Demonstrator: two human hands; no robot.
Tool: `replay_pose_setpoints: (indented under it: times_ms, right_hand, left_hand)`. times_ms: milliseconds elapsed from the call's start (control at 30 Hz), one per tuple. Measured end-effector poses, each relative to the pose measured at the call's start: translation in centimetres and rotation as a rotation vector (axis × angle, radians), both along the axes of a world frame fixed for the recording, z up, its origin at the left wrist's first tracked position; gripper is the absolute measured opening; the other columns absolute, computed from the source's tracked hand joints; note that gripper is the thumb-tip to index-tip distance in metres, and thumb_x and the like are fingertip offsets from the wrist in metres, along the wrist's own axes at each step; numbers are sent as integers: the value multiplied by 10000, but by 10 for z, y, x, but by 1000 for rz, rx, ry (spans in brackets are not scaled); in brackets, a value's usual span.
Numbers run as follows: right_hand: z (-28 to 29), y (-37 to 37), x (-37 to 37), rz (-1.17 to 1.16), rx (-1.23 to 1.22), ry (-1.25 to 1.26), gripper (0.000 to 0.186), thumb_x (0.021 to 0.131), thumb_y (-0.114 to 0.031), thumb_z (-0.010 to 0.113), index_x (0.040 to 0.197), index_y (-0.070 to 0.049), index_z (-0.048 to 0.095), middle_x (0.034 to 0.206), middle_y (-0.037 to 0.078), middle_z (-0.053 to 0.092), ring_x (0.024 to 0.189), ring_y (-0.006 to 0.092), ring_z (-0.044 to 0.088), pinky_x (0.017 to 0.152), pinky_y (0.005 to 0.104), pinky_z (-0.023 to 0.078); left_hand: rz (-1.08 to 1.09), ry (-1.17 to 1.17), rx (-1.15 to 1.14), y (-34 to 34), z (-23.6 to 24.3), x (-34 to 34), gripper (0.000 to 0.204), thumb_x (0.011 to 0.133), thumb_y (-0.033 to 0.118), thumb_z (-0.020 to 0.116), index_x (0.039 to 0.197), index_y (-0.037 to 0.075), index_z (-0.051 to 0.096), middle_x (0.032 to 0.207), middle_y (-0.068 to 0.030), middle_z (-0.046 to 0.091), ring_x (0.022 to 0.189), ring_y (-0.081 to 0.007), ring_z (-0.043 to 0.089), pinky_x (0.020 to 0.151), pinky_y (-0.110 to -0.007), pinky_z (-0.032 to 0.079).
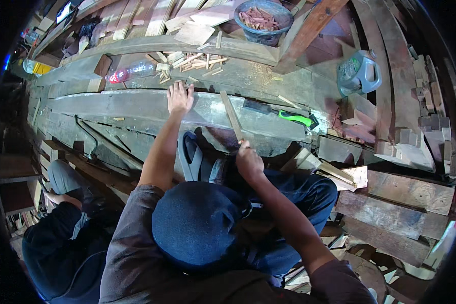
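My left hand (180, 98) rests on the long wooden beam (121, 105), its fingers stretched out over the far edge. Small loose bits of wood lie just beyond the fingertips, and I see nothing held in that hand. My right hand (250, 163) is closed around the near end of a long, flat, wood-coloured strip (231, 115). The strip slants up and leftward, its far end over the beam. Right of it, a handsaw with a green handle (295, 118) lies along the beam. Past my left hand is a heap of short wooden sticks (200, 62).
A clear plastic bottle (131, 72) lies left of the sticks. At the back stands a dark bucket (265, 34) full of small wooden pieces, beside a slanting post (311, 35). A grey jug (358, 74) is at right. Another person (68, 243) sits at my left.
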State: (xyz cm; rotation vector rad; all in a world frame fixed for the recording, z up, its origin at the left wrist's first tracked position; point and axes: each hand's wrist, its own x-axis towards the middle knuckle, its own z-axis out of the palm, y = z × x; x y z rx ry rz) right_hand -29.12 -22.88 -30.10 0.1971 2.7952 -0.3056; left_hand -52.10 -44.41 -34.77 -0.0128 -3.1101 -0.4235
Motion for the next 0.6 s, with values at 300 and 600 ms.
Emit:
replay_pose_setpoints:
  times_ms: [300, 600]
  right_hand:
    - [-1, -3, -6, -33, -79, -50, 197, 946, -167, 415, 1048, 1, 418, 881, 255, 641, 759, 354, 690, 658, 413, 579]
    - [25, 2, 6, -34, -104, -154, 221, 973, -190, 367, 1127, -31, 385, 936, 248, 631, 785, 397, 680, 683, 429, 573]
  left_hand:
    - [27, 57, -29, 4, 3, -2, 631, 946, 529, 330, 1306, 31, 474, 1293, -170, 492, 1241, -320, 400, 1079, -450, 258]
    - [34, -23, -57, -10, 2, 5, 655, 944, 530, 323, 1323, 10, 451, 1358, -164, 451, 1264, -314, 384, 1086, -436, 247]
